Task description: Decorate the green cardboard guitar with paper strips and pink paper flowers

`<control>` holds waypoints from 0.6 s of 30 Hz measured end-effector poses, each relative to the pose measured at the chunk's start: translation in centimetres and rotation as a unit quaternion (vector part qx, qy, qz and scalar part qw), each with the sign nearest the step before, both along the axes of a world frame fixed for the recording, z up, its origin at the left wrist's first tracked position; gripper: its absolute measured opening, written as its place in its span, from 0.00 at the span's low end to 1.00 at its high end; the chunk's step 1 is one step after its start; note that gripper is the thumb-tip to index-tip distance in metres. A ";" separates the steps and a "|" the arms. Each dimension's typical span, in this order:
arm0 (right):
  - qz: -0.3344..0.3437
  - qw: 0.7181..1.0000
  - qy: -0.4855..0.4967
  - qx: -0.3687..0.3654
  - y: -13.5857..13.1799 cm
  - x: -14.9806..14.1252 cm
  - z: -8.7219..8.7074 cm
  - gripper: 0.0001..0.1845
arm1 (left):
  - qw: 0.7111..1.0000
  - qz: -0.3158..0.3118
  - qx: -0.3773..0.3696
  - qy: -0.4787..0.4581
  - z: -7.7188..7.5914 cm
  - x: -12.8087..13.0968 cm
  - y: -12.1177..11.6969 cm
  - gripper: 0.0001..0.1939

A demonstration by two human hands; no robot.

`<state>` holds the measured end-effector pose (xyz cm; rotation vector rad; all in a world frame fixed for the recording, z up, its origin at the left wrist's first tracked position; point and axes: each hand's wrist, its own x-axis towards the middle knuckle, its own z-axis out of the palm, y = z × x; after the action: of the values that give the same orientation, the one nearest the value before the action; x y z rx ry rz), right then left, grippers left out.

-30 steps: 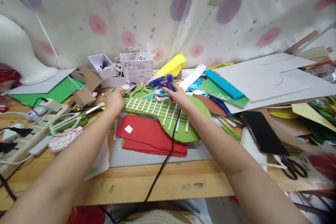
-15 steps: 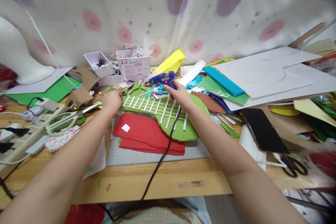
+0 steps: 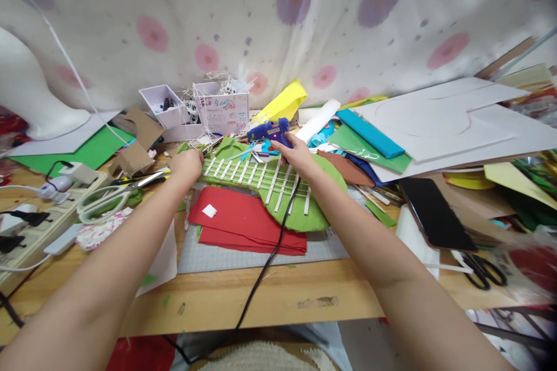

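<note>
A green paper-covered guitar (image 3: 301,215) with white strips and strings lies slanted over folded red paper (image 3: 243,226). My left hand (image 3: 186,167) is closed around the far end of its neck; the fingertips are partly hidden. Wrapped round a blue glue gun (image 3: 272,129), my right hand (image 3: 296,153) is held above the guitar body. The gun's nozzle points left, and a small red light glows on its side. From the gun a black cord (image 3: 270,261) runs across the guitar and the red paper, over the table's front edge.
A grey cutting mat (image 3: 204,261) lies under the red paper. To the left are a power strip (image 3: 56,220) and pale-handled scissors (image 3: 102,203). A phone (image 3: 437,214) and black scissors (image 3: 485,272) lie right. Small white boxes (image 3: 224,113) and paper scraps line the back.
The view has shifted slightly, so everything sits a little further left than a second ago. Both hands keep their holds, with hardly any movement in the last half second.
</note>
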<state>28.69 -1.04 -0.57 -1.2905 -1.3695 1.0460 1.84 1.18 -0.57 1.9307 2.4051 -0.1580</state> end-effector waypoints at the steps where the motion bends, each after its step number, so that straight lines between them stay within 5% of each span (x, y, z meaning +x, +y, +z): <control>1: 0.001 1.000 0.003 -0.001 0.1 0.0 0.0 0.13 | 1.000 0.000 -0.005 0.000 0.1 0.0 0.0 0.18; 18: -0.013 1.000 0.002 0.008 0.1 0.4 0.2 0.14 | 0.998 -0.017 -0.054 -0.026 0.2 0.3 0.4 0.24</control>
<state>29.06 -0.95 -0.35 -1.2904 -1.3519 1.0190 2.13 1.58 -0.35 1.9063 2.2817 -0.2323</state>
